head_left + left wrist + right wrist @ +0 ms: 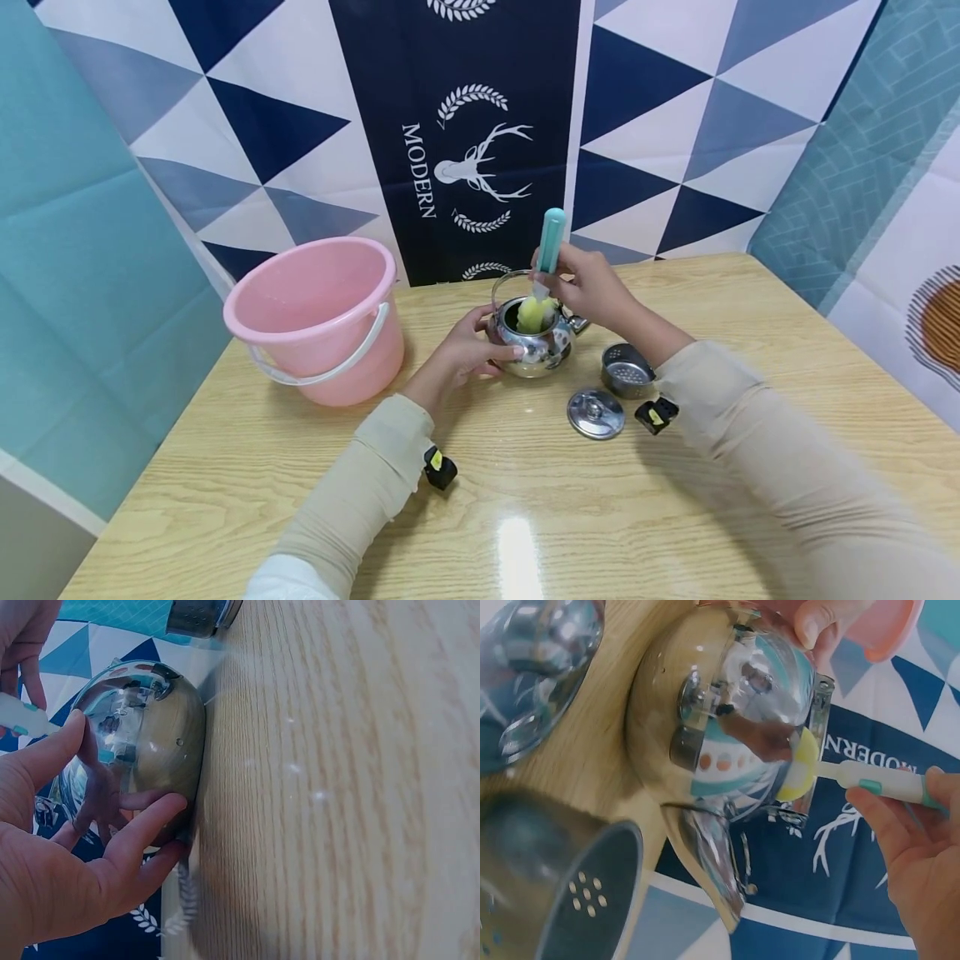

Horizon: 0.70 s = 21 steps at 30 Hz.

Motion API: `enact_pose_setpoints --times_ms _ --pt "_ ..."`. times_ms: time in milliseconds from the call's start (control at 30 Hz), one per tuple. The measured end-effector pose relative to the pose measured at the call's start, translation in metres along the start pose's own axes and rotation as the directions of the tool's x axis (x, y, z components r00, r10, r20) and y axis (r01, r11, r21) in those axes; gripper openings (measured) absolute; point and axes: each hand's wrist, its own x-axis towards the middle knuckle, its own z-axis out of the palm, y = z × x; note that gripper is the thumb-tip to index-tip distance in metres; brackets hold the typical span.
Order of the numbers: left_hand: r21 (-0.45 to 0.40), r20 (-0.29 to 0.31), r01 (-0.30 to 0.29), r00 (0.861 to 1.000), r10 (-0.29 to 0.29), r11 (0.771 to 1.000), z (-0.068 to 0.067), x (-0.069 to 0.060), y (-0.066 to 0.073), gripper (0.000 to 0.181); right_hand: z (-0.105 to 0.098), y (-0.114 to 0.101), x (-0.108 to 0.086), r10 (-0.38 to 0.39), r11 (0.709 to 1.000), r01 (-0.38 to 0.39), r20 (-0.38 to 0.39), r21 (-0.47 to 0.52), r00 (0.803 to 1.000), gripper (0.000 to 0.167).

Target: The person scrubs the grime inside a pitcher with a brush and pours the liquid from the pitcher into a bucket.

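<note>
A shiny metal teapot (542,354) stands uncovered near the back of the table, its handle raised. My left hand (463,348) grips its side; the left wrist view shows the thumb near the rim and fingers spread along the polished body (161,757). With my right hand (592,283) I hold a sponge brush (551,237) by its teal-and-white handle, tilted over the teapot. Its yellow sponge head (802,769) sits in the opening, partly hidden by the wall. Below my right forearm are a perforated metal strainer (626,372) and the round lid (596,414).
A pink bucket (341,367) with a white handle stands on the left of the wooden table (465,533). Patterned cloth (277,125) hangs right behind the table's back edge. Small black cameras are strapped at both wrists.
</note>
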Motion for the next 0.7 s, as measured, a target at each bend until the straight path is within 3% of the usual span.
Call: enact_pose_setpoints --times_ms 133,400,700 --pt "0.0 0.002 -0.007 1.0 0.007 1.0 -0.001 0.0 -0.001 0.086 0.006 0.003 0.002 0.09 0.991 -0.086 -0.041 0.102 0.995 0.02" --pt "0.003 0.009 -0.033 0.999 0.033 0.999 -0.001 0.001 -0.002 0.086 0.015 0.006 0.006 0.223 0.939 -0.199 -0.057 0.28 0.973 0.021" --pt "0.0 0.001 -0.028 1.0 0.028 1.0 -0.001 0.001 -0.003 0.087 0.013 -0.001 0.008 0.278 0.913 -0.272 0.027 0.305 0.96 0.025"
